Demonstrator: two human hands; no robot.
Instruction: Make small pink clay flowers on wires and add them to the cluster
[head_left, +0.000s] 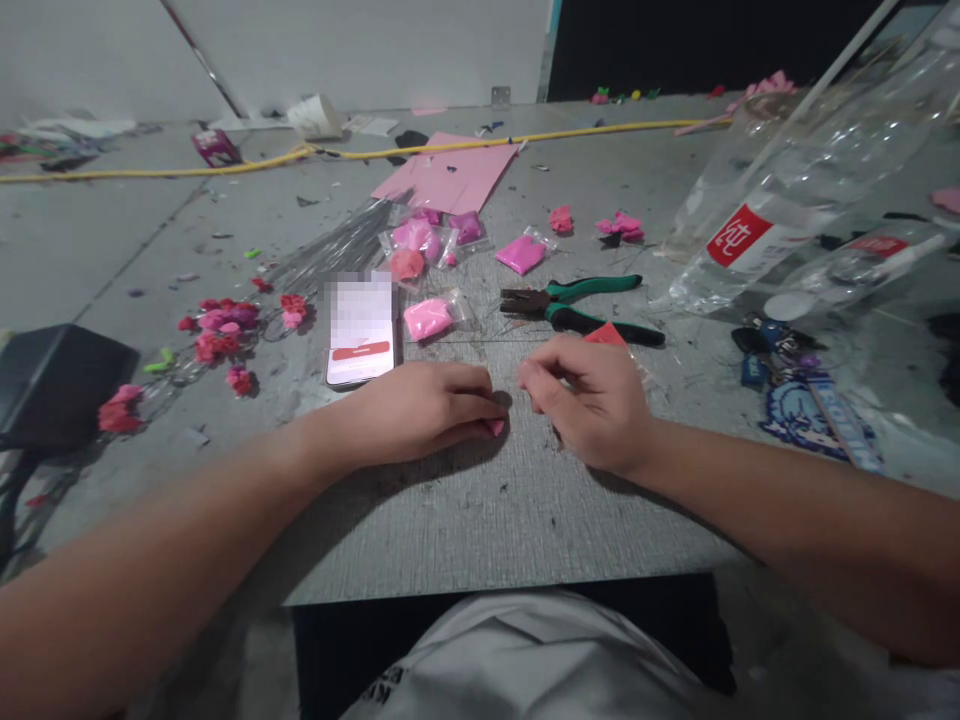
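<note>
My left hand (442,408) rests on the grey table (450,530), its fingers closed on a small pink piece (495,427) that shows under the fingertips. To its right, my right hand (589,400) is curled with thumb and index finger pressed together; what they hold, if anything, is hidden. A red packet (607,335) lies just behind the right hand. Pliers with green and black handles (577,305) lie beyond both hands. Behind my left wrist is a phone (361,330) with a lit screen. A pink clay packet (429,318) sits beside the phone.
Pink and red clay flowers (225,325) are at the left, near a black object (56,385). Wires (337,240), more clay packets (523,253) and a pink sheet (450,172) lie farther back. Clear bottles (750,235) and keys (772,340) are at the right. A yellow cable (450,147) crosses behind.
</note>
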